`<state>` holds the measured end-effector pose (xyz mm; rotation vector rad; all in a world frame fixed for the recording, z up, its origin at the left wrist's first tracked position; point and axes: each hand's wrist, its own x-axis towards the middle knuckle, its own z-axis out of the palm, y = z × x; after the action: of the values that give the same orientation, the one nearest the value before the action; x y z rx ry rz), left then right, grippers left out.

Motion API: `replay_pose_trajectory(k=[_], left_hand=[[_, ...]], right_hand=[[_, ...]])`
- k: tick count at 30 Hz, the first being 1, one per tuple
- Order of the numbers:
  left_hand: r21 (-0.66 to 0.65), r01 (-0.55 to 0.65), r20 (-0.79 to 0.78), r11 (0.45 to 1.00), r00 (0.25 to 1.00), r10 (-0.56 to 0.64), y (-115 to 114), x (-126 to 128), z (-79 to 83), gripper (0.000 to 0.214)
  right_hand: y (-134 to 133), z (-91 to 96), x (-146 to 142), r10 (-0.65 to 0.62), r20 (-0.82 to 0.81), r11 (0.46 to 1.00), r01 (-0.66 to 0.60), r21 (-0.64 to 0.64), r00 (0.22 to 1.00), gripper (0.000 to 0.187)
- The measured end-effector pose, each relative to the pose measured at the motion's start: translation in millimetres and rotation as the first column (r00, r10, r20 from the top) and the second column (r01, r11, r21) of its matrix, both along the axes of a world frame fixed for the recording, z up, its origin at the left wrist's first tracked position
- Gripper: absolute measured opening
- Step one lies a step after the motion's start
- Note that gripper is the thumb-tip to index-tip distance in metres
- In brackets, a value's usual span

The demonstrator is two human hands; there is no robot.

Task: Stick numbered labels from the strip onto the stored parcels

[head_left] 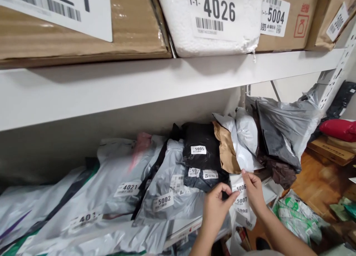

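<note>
We hold a strip of white number labels (241,201) between both hands. Its long axis runs top to bottom, reading 5006, 5007, 5008. Our left hand (215,207) pinches the strip's left edge at the 5006 label between thumb and forefinger. Our right hand (254,191) grips the right edge, thumb in front and fingers curled behind. Just above and left of the left hand lies a black parcel (201,152) marked 5005, nearer that hand than the right. Grey mailer bags (167,181) lie farther left.
</note>
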<state>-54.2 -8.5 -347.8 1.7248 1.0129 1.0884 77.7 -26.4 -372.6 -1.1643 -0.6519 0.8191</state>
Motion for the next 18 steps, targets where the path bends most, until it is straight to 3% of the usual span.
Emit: replay_pose_trajectory(k=[4, 6, 10, 12, 15, 18], left_hand=[[0.041, 0.009, 0.021, 0.999, 1.000, -0.010, -3, -2, -3.9, 0.026], [-0.024, 0.029, 0.054, 0.999, 0.998, -0.027, -1, -3, -5.9, 0.026], [-0.075, 0.065, 0.086, 0.995, 0.995, -0.059, 6, -8, -6.2, 0.021], [-0.083, 0.078, 0.083, 0.994, 0.994, -0.071, 9, -10, -6.5, 0.026], [-0.087, 0.113, 0.042, 0.990, 0.993, -0.109, 12, -11, -10.9, 0.025], [0.007, 0.084, -0.030, 0.996, 0.996, -0.084, 13, -11, -14.2, 0.030]], right_hand=[[1, 1.7, 1, 0.002, 0.036, 0.999, -0.004, 0.052, 0.999, 0.060], [-3, 2.0, 1, 0.081, -0.008, 0.991, -0.080, 0.104, 0.997, 0.049], [-12, -5.6, -1, 0.241, -0.103, 0.967, -0.230, 0.111, 0.965, 0.049], [-14, -12.5, 0, 0.232, -0.087, 0.969, -0.223, 0.105, 0.969, 0.040], [-14, -19.7, 3, 0.182, -0.046, 0.976, -0.175, 0.132, 0.982, 0.043], [-14, -18.9, 6, 0.254, -0.084, 0.964, -0.245, 0.099, 0.964, 0.039]])
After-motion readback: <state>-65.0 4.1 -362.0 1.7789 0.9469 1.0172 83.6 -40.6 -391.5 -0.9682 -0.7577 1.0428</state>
